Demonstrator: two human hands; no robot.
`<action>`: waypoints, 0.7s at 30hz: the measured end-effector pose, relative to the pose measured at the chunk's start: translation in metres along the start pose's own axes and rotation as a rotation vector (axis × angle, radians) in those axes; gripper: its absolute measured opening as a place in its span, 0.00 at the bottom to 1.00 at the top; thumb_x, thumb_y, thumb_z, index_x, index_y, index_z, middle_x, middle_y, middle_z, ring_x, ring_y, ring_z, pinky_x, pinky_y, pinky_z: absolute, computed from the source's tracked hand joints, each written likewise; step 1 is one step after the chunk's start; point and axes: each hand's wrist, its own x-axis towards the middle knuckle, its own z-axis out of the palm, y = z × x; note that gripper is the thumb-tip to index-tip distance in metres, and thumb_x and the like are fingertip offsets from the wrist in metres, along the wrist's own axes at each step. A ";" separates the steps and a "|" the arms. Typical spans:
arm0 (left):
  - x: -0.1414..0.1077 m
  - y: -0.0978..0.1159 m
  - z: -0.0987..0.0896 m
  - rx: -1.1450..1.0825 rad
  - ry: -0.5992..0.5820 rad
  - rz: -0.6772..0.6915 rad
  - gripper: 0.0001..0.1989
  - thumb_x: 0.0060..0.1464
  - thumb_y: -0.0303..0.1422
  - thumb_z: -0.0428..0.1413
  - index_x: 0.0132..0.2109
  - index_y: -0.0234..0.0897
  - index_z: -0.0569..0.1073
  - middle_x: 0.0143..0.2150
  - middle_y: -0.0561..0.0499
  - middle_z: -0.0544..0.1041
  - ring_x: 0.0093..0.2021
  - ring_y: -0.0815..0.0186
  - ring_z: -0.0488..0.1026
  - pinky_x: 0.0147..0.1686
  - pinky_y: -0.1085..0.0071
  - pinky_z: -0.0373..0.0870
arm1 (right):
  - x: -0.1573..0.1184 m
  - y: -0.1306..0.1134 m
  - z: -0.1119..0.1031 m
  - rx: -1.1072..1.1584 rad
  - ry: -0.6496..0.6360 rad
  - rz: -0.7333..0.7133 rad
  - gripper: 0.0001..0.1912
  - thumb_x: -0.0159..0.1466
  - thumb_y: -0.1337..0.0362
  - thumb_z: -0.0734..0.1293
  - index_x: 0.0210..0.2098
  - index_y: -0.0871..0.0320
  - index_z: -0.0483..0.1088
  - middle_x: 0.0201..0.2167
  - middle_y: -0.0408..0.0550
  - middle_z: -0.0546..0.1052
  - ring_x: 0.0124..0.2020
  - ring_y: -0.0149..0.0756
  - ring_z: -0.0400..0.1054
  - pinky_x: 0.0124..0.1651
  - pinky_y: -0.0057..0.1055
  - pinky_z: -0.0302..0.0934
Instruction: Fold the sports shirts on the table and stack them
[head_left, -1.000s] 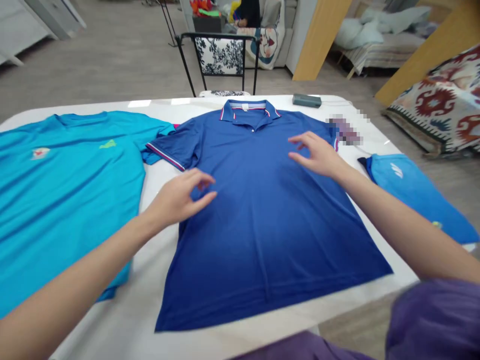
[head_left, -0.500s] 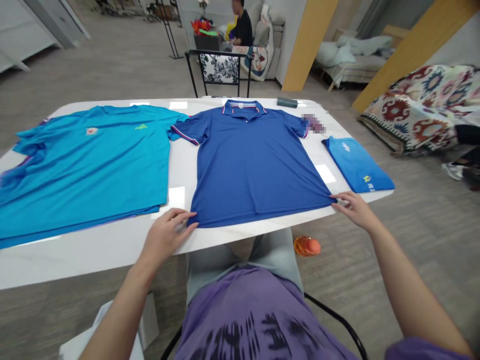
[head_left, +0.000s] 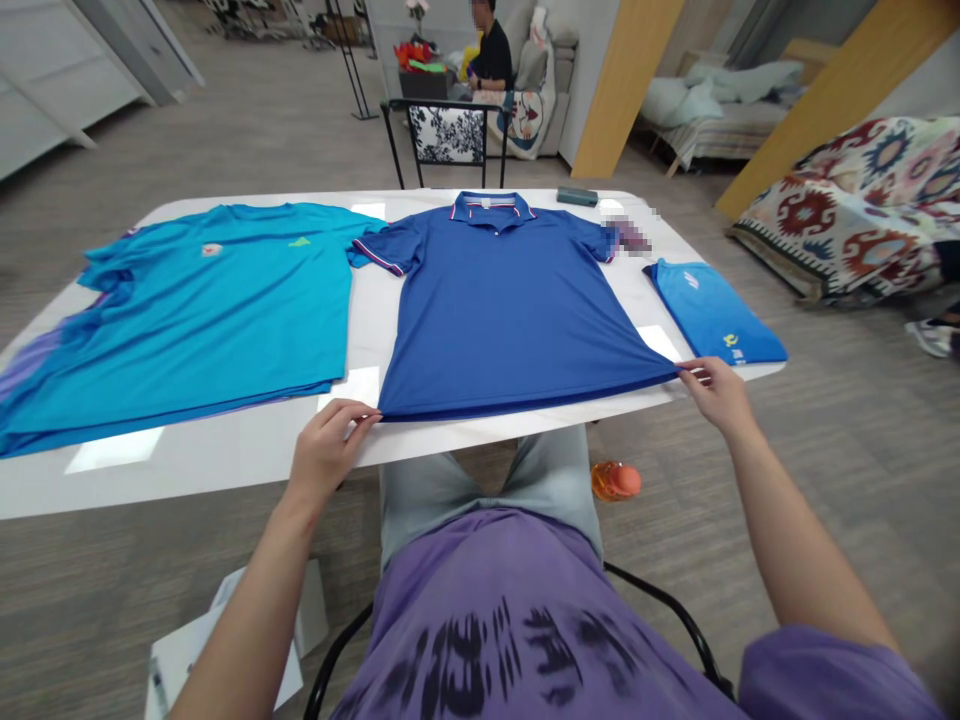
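Observation:
A dark blue polo shirt (head_left: 510, 310) lies spread on the white table (head_left: 247, 470), collar at the far side. My left hand (head_left: 330, 440) pinches its near left hem corner. The near right corner is held between the fingers of my right hand (head_left: 716, 390). Between both hands the hem is stretched nearly straight. To the left lies a turquoise T-shirt (head_left: 247, 300), spread out over other cloth with a purple part. A folded bright blue garment (head_left: 712, 315) rests at the right end.
A dark case (head_left: 577, 196) lies at the table's far edge, near a pixelated patch. Beyond stands a chair (head_left: 450, 135); a person (head_left: 493, 55) sits farther back. An orange-lidded bottle (head_left: 616, 481) and a white box (head_left: 187, 640) are below the table's near edge.
Both hands have closed on the hem corners and pulled the hem taut; its near folds have smoothed. The camera view has shifted slightly.

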 end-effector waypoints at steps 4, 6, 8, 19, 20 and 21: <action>-0.011 -0.011 -0.001 0.038 -0.058 -0.010 0.11 0.74 0.44 0.60 0.49 0.47 0.84 0.52 0.46 0.84 0.51 0.55 0.83 0.58 0.56 0.79 | -0.013 0.001 -0.001 -0.024 -0.008 -0.032 0.18 0.73 0.45 0.69 0.49 0.50 0.82 0.50 0.65 0.81 0.46 0.54 0.78 0.48 0.50 0.74; -0.014 -0.013 -0.003 0.058 -0.115 0.002 0.12 0.74 0.45 0.60 0.48 0.47 0.85 0.51 0.46 0.85 0.51 0.55 0.83 0.57 0.56 0.79 | -0.017 0.000 -0.004 -0.025 -0.041 -0.061 0.16 0.72 0.45 0.69 0.47 0.47 0.83 0.50 0.66 0.82 0.51 0.58 0.78 0.54 0.53 0.74; -0.015 -0.010 -0.007 0.068 -0.174 0.030 0.13 0.74 0.46 0.59 0.47 0.48 0.87 0.51 0.45 0.85 0.51 0.54 0.83 0.56 0.55 0.80 | -0.018 0.001 -0.010 -0.012 -0.083 -0.088 0.16 0.71 0.45 0.69 0.45 0.45 0.83 0.51 0.65 0.82 0.55 0.62 0.77 0.58 0.57 0.73; 0.191 -0.064 -0.018 -0.023 -0.064 -0.341 0.27 0.70 0.56 0.61 0.63 0.41 0.80 0.53 0.45 0.85 0.46 0.57 0.83 0.47 0.64 0.79 | -0.014 -0.208 0.060 0.115 -0.205 -0.164 0.13 0.74 0.46 0.67 0.56 0.29 0.78 0.48 0.53 0.83 0.52 0.64 0.80 0.53 0.67 0.75; 0.230 -0.080 -0.011 -0.029 -0.027 -0.442 0.27 0.71 0.55 0.60 0.62 0.38 0.79 0.54 0.43 0.85 0.46 0.59 0.83 0.47 0.65 0.78 | -0.023 -0.252 0.084 0.165 -0.278 -0.227 0.11 0.75 0.46 0.66 0.54 0.30 0.78 0.46 0.51 0.84 0.49 0.60 0.80 0.48 0.64 0.75; 0.269 -0.096 -0.003 -0.032 -0.009 -0.542 0.27 0.72 0.54 0.59 0.61 0.35 0.78 0.55 0.41 0.85 0.45 0.60 0.83 0.47 0.66 0.77 | -0.032 -0.294 0.109 0.184 -0.362 -0.299 0.10 0.76 0.46 0.66 0.51 0.33 0.78 0.44 0.49 0.84 0.47 0.56 0.80 0.46 0.61 0.75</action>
